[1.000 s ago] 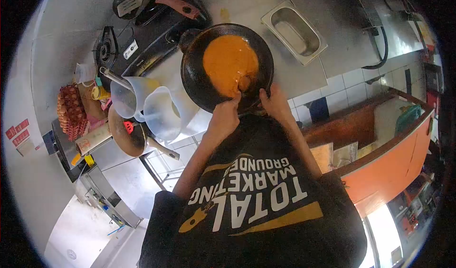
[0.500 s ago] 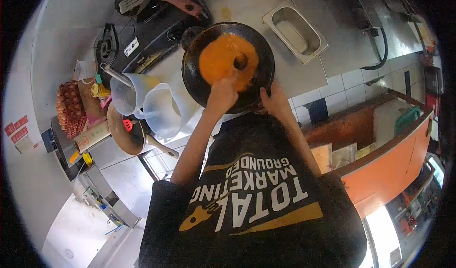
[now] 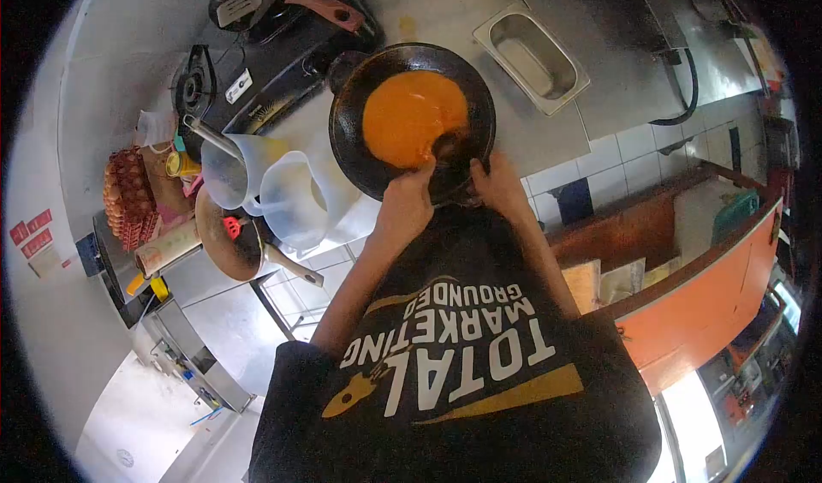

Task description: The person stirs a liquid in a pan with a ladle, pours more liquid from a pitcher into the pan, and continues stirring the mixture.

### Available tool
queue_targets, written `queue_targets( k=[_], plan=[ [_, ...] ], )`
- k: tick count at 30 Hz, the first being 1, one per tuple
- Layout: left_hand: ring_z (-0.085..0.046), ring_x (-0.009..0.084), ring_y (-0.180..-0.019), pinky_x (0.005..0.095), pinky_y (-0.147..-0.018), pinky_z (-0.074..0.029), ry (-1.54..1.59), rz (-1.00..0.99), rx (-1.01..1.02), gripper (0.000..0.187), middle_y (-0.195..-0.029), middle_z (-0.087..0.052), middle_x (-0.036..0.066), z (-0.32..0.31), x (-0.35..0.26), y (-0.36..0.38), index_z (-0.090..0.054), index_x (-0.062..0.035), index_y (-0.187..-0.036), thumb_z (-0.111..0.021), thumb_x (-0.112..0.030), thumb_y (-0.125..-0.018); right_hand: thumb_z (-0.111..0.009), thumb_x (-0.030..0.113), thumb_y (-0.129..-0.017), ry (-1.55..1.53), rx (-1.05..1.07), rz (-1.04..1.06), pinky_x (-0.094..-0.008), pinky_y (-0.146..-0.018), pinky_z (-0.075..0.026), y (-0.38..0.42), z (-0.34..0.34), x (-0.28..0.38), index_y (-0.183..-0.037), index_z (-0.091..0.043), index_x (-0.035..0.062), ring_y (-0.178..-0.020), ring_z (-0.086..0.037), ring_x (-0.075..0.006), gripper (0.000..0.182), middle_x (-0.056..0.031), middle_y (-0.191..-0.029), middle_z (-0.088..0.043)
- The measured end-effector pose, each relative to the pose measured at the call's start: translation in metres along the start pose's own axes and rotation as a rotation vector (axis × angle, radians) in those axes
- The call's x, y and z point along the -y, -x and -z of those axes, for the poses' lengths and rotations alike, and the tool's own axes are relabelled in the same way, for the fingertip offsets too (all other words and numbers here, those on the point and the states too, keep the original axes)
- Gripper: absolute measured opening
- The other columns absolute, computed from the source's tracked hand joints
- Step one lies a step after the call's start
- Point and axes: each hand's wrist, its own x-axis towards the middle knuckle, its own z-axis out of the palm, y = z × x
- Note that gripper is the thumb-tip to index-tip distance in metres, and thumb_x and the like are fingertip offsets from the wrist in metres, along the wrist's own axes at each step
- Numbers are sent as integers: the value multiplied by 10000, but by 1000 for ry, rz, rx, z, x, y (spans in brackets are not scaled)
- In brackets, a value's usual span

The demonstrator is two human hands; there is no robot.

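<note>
A black wok (image 3: 341,132) stands on the steel counter with a pool of orange liquid (image 3: 411,115) in it. My left hand (image 3: 408,205) is closed at the wok's near side around a dark ladle (image 3: 449,148). The ladle's round bowl rests at the liquid's near right edge, and its handle is mostly hidden by my fingers. My right hand (image 3: 497,185) is closed on the wok's near right rim, where a small grip is partly hidden.
Left of the wok stand two translucent jugs (image 3: 295,200), one with a metal-handled tool. A frying pan (image 3: 224,247) with a red utensil, egg trays (image 3: 128,196) and a gas stove (image 3: 282,98) are further left. A steel pan (image 3: 535,63) sits at the right.
My left hand has drawn the ladle toward me, from within the orange liquid to its near right edge. My right hand stays at the rim.
</note>
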Motion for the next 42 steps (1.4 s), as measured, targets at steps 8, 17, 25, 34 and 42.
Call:
queue_targets(
  k=[8, 17, 25, 34, 42],
  plan=[
    [-631, 458, -883, 508, -773, -513, -116, -27, 23, 487, -922, -629, 295, -23, -6, -35, -521, -10, -1301, -482, 2, -815, -559, 250, -915, -97, 59, -59, -528, -870, -430, -1, 8, 11, -1102, -534, -92, -999, -551, -501, 390, -334, -1030, -583],
    [-621, 446, -894, 507, -772, -497, 76, 47, -10, 450, -893, -614, 301, -1, -6, -7, -559, -28, -1260, -477, 31, -822, -588, 207, -875, -64, -73, 77, -526, -764, -503, -3, -6, -4, -961, -531, -107, -843, -627, -487, 331, -350, -824, -617],
    [-620, 457, -885, 498, -749, -501, -140, 104, 60, 393, -853, -610, 306, -14, -15, -39, -601, -31, -1224, -503, -12, -843, -582, 210, -877, -96, -62, 71, -540, -788, -490, 3, 3, 6, -965, -523, -99, -912, -603, -503, 327, -359, -899, -612],
    [-635, 432, -797, 518, -714, -491, -66, -73, -119, 426, -823, -623, 294, -18, -4, -45, -587, -16, -1235, -554, -33, -810, -572, 204, -881, -8, -87, 89, -554, -829, -470, -1, 1, 3, -993, -529, -93, -928, -584, -526, 320, -352, -945, -611],
    [-638, 451, -830, 522, -754, -518, -168, -98, 27, 486, -889, -640, 281, -2, -3, -38, -534, -22, -1275, -533, -8, -789, -566, 192, -879, 33, -82, 97, -569, -809, -472, -3, -1, -4, -1018, -512, -115, -910, -583, -535, 341, -354, -921, -614]
  ],
)
